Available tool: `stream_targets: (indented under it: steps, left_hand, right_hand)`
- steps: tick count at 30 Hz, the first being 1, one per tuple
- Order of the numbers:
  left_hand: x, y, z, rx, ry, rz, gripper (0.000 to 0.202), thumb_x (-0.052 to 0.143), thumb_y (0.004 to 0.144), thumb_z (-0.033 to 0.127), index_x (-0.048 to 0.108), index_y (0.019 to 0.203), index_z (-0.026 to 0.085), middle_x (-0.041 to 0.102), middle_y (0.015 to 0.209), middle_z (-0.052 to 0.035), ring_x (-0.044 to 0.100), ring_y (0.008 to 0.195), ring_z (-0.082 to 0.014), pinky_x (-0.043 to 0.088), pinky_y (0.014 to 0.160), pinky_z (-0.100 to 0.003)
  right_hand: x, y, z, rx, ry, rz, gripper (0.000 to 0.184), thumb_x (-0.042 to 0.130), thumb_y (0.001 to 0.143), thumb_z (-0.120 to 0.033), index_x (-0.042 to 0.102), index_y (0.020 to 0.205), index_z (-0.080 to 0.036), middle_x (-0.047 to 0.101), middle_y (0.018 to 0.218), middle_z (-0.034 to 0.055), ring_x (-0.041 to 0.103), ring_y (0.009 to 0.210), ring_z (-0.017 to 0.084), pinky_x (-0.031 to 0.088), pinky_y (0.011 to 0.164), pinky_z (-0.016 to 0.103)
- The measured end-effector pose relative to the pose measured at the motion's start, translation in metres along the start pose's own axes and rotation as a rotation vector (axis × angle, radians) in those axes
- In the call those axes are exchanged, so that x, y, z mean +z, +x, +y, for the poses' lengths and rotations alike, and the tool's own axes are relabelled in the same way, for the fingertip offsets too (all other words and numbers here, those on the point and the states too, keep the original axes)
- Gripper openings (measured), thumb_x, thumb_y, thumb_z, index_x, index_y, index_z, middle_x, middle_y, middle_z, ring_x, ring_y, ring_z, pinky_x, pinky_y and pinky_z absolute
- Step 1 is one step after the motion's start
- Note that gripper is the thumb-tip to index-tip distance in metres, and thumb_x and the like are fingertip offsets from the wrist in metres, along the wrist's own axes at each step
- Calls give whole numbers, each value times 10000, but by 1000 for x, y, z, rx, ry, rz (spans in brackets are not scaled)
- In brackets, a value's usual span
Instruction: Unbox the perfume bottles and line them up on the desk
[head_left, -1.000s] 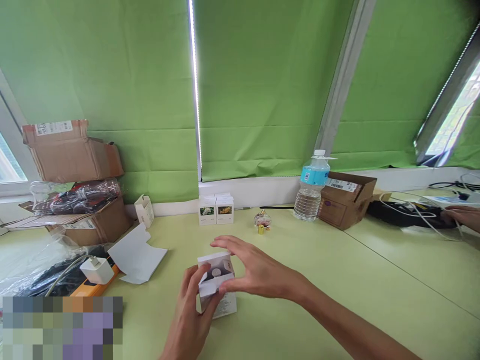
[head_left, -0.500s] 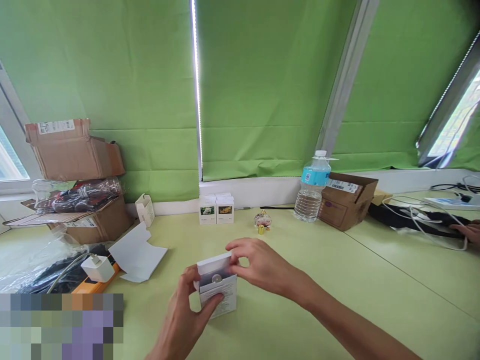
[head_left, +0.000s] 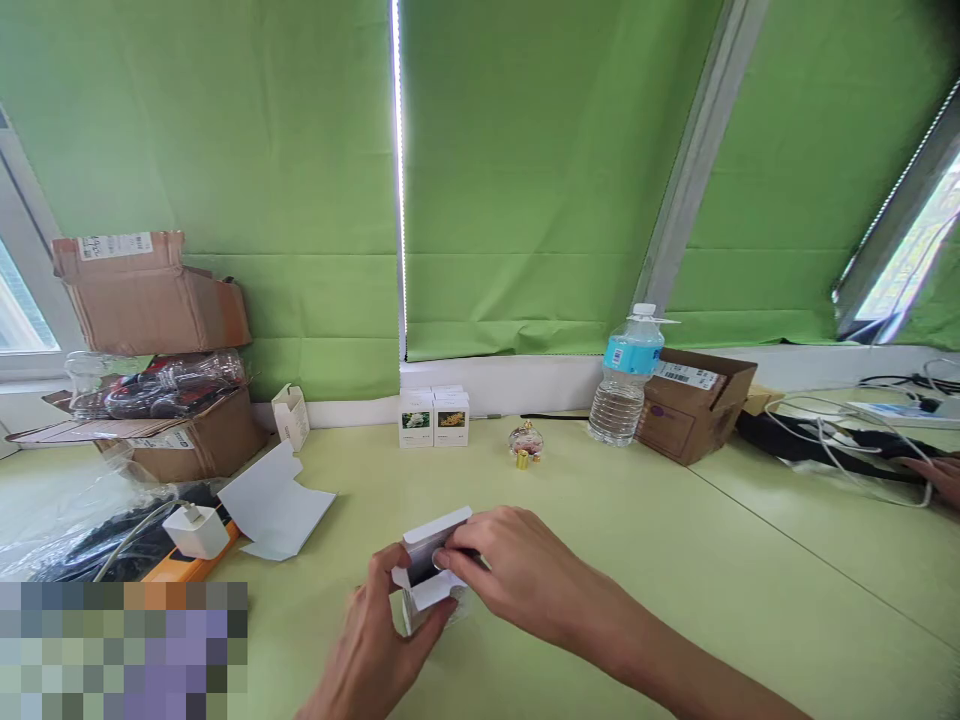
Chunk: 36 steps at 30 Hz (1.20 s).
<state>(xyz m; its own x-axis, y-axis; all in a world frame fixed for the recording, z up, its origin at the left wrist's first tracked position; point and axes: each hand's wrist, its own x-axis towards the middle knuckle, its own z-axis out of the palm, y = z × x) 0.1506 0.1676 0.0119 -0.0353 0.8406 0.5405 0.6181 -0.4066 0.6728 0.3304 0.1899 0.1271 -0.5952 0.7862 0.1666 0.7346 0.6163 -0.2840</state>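
A small white carton (head_left: 430, 597) with its top flap raised is gripped along its sides by my left hand (head_left: 390, 625), low over the table. At the carton's mouth, the fingers of my right hand (head_left: 510, 560) are bent together and reach into the opening. A small round shiny thing (head_left: 439, 557) shows at those fingertips; what it belongs to is hidden by the carton and fingers. Beyond my hands, a glass perfume bottle (head_left: 526, 440) stands on the table with a small gold cap (head_left: 522, 460) in front of it.
White boxes with flower pictures (head_left: 433, 420) stand by the wall. A water bottle (head_left: 619, 385) and cardboard box (head_left: 686, 410) are at right, near another person's hand (head_left: 941, 475). Torn white paper (head_left: 277, 510), a charger (head_left: 196, 532) and stacked cartons (head_left: 154, 305) are at left.
The carton's top has swung open wider, with its front flap folded outward. My right hand has moved slightly down from the flap's edge, its fingers now at the opening.
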Motion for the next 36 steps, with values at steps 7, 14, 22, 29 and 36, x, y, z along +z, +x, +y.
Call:
stream_targets:
  steps: [7,14,22,29,36]
  left_hand:
    - [9,-8,-9,231,74,-83,429,476,854,223,324,1254,247,683,1021,-74,699,800,-203,546,665,-301]
    - [12,-1,-4,477,421,-42,481,464,818,74,362,1275,184,708,1049,-106,704,895,-211,540,734,-277]
    - [11,2,-11,679,672,64,335,483,846,63,508,1171,141,635,1227,-150,625,1105,-229,502,894,-307]
    - [17,2,-27,743,708,149,362,479,865,55,492,1227,78,605,1273,-152,617,1103,-242,498,891,-322]
    - [14,1,-36,713,754,74,493,470,859,49,415,1346,94,609,1281,-102,594,1124,-241,478,911,-324]
  right_hand:
    - [-2,0,1,117,-2,-16,403,487,881,-513,707,712,-222,679,678,27,563,597,150,239,533,265]
    - [10,4,3,180,-160,-32,309,528,841,-388,622,614,-201,655,626,39,560,543,150,194,497,277]
    - [52,24,17,160,-79,105,121,549,747,-163,619,653,-195,694,745,33,614,815,183,222,1011,375]
    - [76,26,26,88,94,238,138,549,725,-146,574,605,-208,698,674,-11,604,713,157,205,1042,351]
    - [88,26,27,44,196,309,155,534,747,-111,606,664,-220,712,736,-25,618,783,155,192,1061,363]
